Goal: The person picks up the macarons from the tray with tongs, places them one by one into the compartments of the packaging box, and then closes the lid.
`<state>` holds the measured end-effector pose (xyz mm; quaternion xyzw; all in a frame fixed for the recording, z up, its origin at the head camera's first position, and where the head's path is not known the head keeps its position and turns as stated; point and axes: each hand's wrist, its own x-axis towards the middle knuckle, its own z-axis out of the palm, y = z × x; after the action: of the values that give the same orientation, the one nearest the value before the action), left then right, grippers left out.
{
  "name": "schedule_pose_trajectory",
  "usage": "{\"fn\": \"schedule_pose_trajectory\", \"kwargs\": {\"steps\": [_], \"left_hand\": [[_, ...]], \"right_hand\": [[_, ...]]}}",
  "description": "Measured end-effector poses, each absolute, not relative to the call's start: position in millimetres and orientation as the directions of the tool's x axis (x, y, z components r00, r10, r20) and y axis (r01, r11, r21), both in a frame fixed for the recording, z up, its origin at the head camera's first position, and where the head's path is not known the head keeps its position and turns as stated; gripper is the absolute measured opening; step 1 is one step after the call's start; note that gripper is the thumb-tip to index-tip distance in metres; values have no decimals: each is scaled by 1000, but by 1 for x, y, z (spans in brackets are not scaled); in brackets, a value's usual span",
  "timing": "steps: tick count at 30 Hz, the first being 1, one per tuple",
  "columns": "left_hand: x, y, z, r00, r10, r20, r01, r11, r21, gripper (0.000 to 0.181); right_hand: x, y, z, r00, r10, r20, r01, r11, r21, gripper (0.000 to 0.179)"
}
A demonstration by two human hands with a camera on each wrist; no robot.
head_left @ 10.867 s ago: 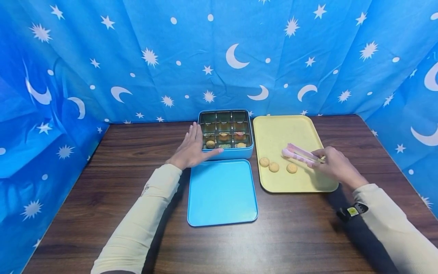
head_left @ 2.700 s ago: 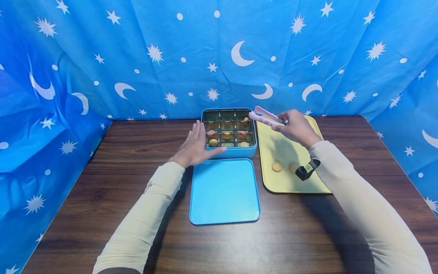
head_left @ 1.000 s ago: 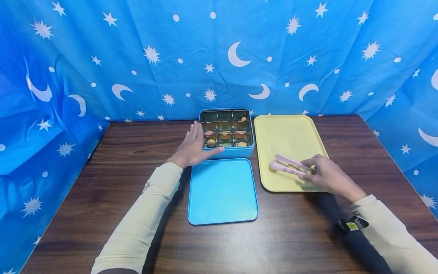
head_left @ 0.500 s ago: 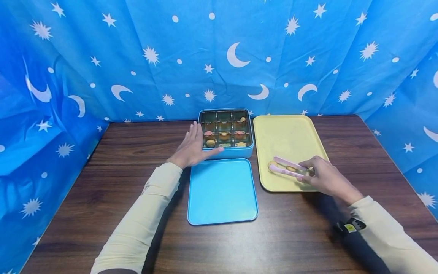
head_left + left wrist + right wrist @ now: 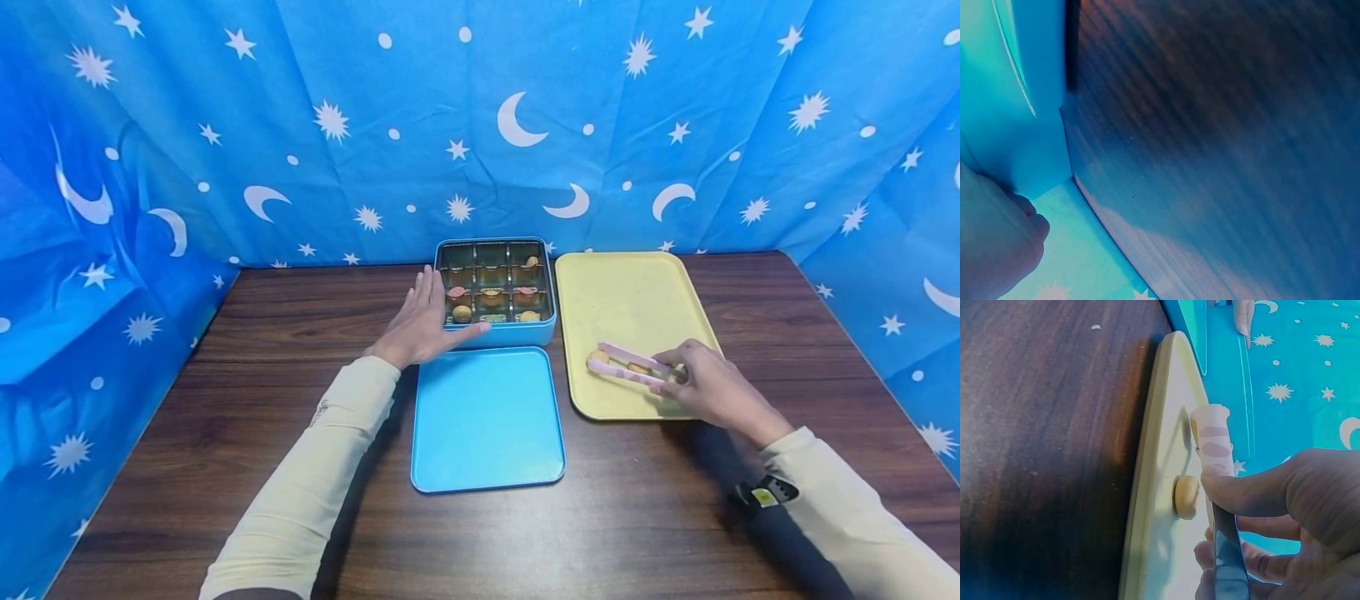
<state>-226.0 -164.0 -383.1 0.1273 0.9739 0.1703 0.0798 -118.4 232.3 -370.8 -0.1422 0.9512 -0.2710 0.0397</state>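
Note:
My right hand point(image 5: 712, 387) grips a pair of pink-tipped tongs point(image 5: 630, 375) low over the yellow tray point(image 5: 630, 292). Between the tong tips, near the tray's left side, is a round cookie point(image 5: 597, 360). Another cookie point(image 5: 1186, 497) lies on the tray under the tongs, seen clearly in the right wrist view. My left hand point(image 5: 416, 325) rests with straight fingers along the left side of a blue tin point(image 5: 517, 335), its thumb across the front. The tin's divided insert holds several cookies in the two front rows and one small cookie point(image 5: 532, 262) at the back right.
A blue lid point(image 5: 487, 421) lies on the wooden table point(image 5: 637, 517) in front of the tin. The tray stands right beside the tin. Behind the table hangs a blue cloth point(image 5: 420, 108) with moons and stars.
Earlier, the right hand carried the tongs to the tin's back right compartment, where a cookie now lies, then returned to the tray. The tong tips have since come around another cookie. Left hand stays put.

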Motion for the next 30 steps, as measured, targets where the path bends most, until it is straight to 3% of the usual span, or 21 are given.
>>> {"fn": "schedule_pose_trajectory", "kwargs": {"steps": [17,30], "left_hand": [[-228,-166,-386,-952,288,-107,233,904,357,130],[-228,-166,-386,-950,295,-99,243,901,359,130]], "right_hand": [[-141,225,-339,-966,-259,7,-221,809,-544,37],[-179,196,-312,-961,-272,42,-247,784,-569,37]]}}
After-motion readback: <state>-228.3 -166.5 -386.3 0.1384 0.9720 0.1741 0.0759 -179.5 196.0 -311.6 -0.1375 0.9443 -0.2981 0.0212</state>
